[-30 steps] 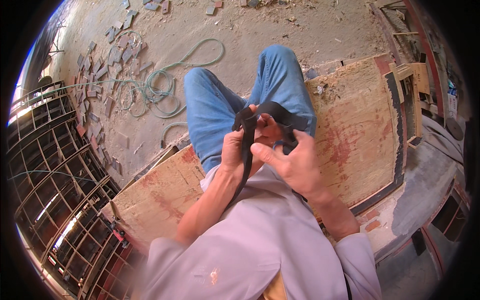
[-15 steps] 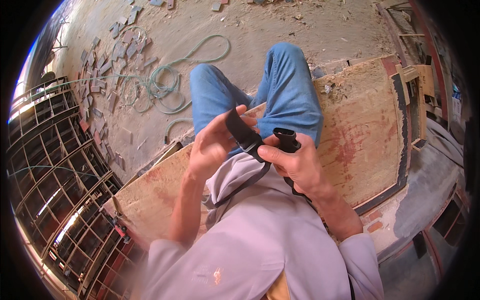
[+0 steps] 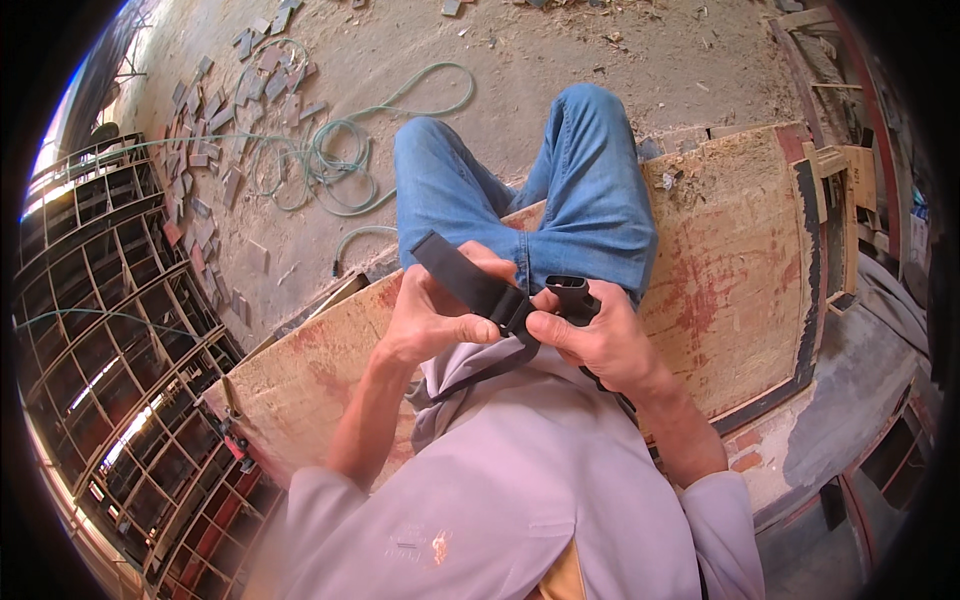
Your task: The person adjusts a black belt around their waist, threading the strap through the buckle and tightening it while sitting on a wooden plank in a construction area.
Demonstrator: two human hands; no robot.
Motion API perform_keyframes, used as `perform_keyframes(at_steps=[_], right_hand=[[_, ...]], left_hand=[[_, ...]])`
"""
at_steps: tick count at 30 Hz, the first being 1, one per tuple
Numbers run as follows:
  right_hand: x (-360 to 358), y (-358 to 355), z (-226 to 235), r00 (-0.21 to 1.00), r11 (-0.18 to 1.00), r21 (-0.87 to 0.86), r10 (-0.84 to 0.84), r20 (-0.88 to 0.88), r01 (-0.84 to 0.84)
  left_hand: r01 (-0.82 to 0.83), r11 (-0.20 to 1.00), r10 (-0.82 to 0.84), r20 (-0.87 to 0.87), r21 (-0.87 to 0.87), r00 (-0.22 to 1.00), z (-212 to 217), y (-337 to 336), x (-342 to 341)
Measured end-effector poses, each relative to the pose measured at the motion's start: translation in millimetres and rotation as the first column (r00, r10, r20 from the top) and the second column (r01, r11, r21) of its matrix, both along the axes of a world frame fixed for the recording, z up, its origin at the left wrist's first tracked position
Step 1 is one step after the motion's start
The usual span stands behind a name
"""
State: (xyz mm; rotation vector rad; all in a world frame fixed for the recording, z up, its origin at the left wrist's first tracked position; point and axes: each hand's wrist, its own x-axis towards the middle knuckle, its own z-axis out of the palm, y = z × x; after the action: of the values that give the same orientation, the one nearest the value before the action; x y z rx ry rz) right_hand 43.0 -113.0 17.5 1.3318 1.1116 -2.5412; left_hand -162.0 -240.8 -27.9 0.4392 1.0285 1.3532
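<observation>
Both hands, left hand (image 3: 432,322) and right hand (image 3: 597,340), close on a flat black webbing strap (image 3: 468,283), pulling it taut at chest height over the blue-jeaned knees (image 3: 520,190).

I see no package, label, sign or screen anywhere around me.

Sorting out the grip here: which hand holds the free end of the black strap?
The left hand: the black strap ends above it, while the right hand pinches a dark buckle.
</observation>
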Motion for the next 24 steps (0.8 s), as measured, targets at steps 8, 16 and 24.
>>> perform_keyframes(at_steps=[8, 16, 24], right_hand=[[-7.0, -6.1, -17.4, 1.0, 0.971, 0.239, 0.012, -0.011, -0.009], [-3.5, -7.1, -24.7, 0.994, 0.896, 0.436, 0.108, -0.022, -0.088], [-10.0, 7.6, -21.5, 0.973, 0.907, 0.364, 0.232, -0.015, -0.211]], left_hand=[[0.069, 0.996, -0.074, -0.092, -0.06, 0.993, 5.2, -2.1, -5.1], [0.154, 0.978, -0.176, -0.162, -0.143, 0.971, 3.5, -9.7, -9.3], [0.123, 0.979, -0.152, -0.179, -0.162, 0.972, -8.3, -21.5, -14.1]])
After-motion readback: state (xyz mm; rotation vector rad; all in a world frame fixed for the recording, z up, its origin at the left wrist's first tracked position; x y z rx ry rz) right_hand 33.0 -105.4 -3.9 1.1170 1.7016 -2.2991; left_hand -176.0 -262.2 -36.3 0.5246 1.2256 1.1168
